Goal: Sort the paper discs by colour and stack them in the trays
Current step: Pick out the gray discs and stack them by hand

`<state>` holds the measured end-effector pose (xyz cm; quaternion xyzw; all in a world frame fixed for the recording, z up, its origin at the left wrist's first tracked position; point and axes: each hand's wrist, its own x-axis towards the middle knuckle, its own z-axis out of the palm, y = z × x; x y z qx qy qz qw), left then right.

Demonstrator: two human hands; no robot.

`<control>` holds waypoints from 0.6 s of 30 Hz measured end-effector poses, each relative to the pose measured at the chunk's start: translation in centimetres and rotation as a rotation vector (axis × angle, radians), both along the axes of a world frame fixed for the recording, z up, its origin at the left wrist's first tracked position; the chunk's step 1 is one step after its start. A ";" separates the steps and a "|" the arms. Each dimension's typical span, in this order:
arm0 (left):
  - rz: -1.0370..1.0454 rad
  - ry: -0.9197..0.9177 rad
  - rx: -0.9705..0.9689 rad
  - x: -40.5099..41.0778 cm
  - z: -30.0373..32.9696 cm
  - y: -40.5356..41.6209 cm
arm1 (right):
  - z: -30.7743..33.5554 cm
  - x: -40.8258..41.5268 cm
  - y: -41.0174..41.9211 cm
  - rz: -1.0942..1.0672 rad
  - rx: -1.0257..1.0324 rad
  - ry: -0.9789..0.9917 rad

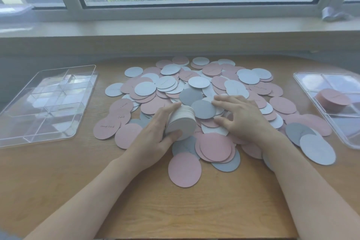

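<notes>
Head view: my left hand (155,132) grips a white stack (182,122) tilted on edge over the disc pile (194,91) mid-worktop (136,200). My right hand (239,117) lies on the pile, fingers spread flat, holding nothing. Left tray (11,119) sits clear; right tray (303,84) holds a pink stack (332,99).

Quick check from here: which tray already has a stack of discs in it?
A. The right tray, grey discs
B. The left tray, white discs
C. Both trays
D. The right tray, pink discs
D: a pink stack sits in the right tray, while the left tray shows only bare dividers.
</notes>
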<state>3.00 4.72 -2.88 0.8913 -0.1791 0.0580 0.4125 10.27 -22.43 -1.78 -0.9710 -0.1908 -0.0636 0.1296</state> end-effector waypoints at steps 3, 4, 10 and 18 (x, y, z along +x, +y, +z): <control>-0.004 -0.005 0.005 0.0 0.1 0.0 | -0.2 0.4 0.1 0.019 -0.008 -0.080; -0.004 -0.006 0.007 0.0 0.1 0.0 | -0.4 0.3 0.4 0.027 -0.009 -0.149; -0.005 0.007 -0.021 0.0 0.1 0.1 | -0.5 -0.1 1.7 0.012 0.084 -0.476; -0.076 -0.001 0.007 -0.4 0.5 0.0 | 0.0 -2.5 3.2 0.124 0.431 -0.407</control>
